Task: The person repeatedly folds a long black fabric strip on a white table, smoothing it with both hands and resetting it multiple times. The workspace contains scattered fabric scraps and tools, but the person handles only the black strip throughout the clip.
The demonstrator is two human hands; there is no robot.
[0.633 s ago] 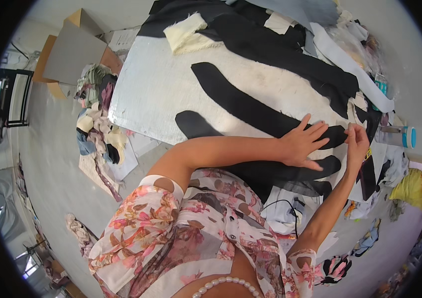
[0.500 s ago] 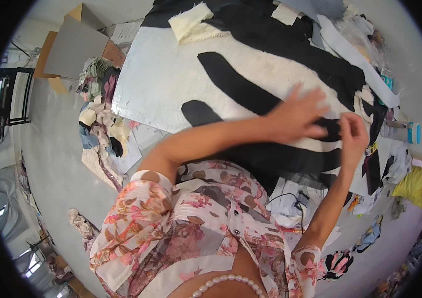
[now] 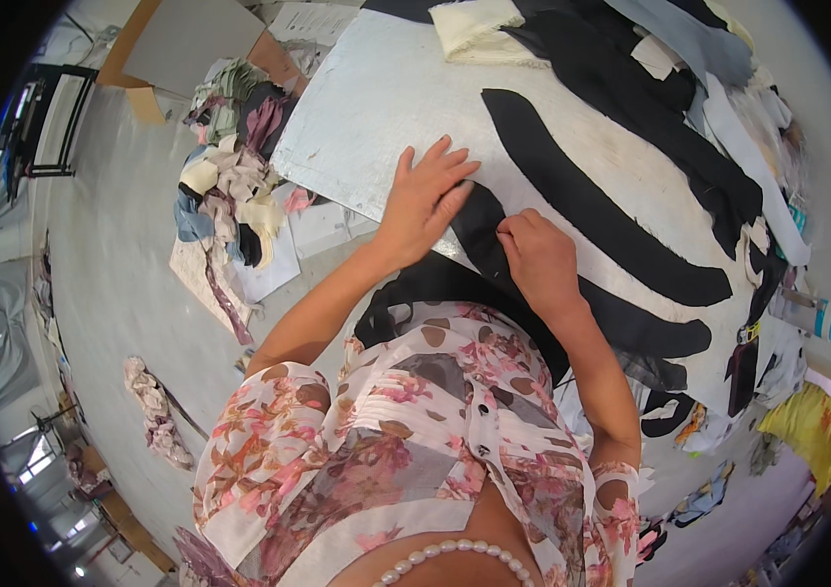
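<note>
A curved black fabric strip [image 3: 646, 326] lies along the near side of the pale board [image 3: 357, 108], its rounded left end close to my left hand [image 3: 425, 203]. That hand is open, fingers spread over the board, with the thumb at the strip's end. My right hand [image 3: 545, 259] is closed, thumb and fingertips pinched at the same strip, a short way right of the other hand. The exact grip is partly hidden by the knuckles. Farther off, a second curved black strip [image 3: 587, 201] lies flat. More black fabric [image 3: 440, 279] hangs along the board's near edge.
Folded cream fabric [image 3: 479, 29] and a long heap of black cloth [image 3: 631, 108] cover the far side. Fabric scraps [image 3: 230, 196] pile up at the left beside a cardboard box [image 3: 195, 49]. A dark phone-like object [image 3: 741, 382] and yellow cloth [image 3: 812, 430] are at the right.
Both hands have moved left from the strips' right end to the near strip's left end. My right hand now pinches there. The whole view has shifted, so the board sits farther right.
</note>
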